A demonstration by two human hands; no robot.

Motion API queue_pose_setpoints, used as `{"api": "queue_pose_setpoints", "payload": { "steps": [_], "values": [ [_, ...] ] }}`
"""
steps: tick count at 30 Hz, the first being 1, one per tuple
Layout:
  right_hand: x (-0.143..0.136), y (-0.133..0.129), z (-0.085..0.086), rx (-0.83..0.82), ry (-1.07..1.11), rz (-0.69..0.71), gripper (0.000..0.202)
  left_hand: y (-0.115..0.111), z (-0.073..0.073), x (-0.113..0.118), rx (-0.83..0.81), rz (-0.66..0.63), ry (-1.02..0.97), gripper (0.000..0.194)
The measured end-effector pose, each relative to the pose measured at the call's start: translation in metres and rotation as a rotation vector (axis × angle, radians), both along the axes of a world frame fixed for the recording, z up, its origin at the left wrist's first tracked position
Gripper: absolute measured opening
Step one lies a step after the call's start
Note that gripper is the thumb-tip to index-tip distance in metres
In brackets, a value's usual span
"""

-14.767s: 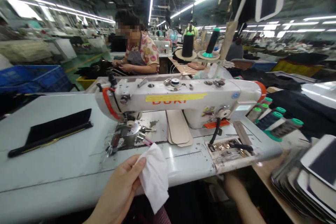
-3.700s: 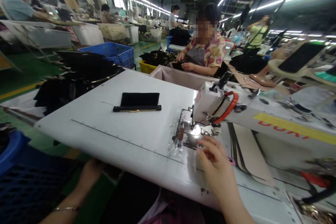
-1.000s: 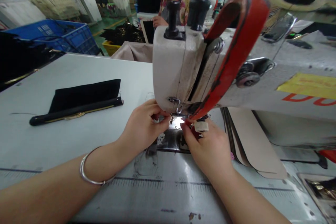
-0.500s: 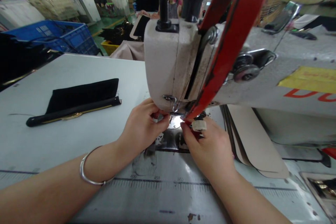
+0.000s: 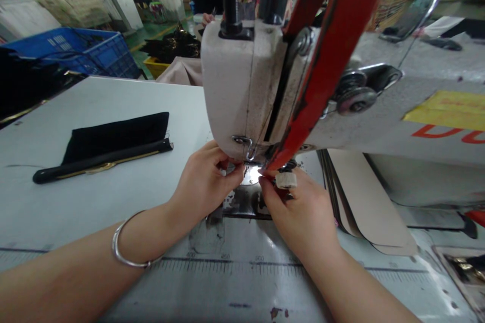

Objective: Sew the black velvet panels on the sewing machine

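Observation:
My left hand [image 5: 206,174], with a silver bangle at its wrist, is pinched at the left of the sewing machine's needle area. Facing it from the right, my right hand [image 5: 306,207] also has thumb and finger pressed together, just below the red guard [image 5: 329,75]. Between the fingertips lies the lit needle plate [image 5: 251,175], under the white sewing machine head [image 5: 227,86]. Whatever the fingertips hold is too small or hidden to make out. A white knurled knob or ring [image 5: 286,180] shows by my right fingers.
On the table's left lies a black fabric piece [image 5: 117,139] with a gold-edged zipper strip. Several beige rounded panels [image 5: 373,202] are stacked at the right under the machine arm. A blue crate [image 5: 94,53] stands beyond the table, and a person sits behind the machine.
The view has shifted slightly; both hands keep almost the same pose at the needle area. Behind the machine, the black piece with a pale border near the other person is gone from sight.

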State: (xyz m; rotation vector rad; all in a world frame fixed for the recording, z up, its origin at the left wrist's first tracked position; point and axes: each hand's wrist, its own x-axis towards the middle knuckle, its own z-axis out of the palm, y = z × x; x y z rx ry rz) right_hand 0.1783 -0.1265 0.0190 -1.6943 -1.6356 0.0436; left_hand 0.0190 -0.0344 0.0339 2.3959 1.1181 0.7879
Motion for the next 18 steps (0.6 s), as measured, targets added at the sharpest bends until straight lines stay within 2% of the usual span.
{"api": "queue_pose_setpoints", "payload": {
  "steps": [18],
  "values": [
    [-0.0028, 0.0023, -0.0012, -0.012, 0.004, 0.002, 0.015, 0.0003, -0.0036, 0.0016, 0.023, 0.021, 0.012, 0.010]
  ]
}}
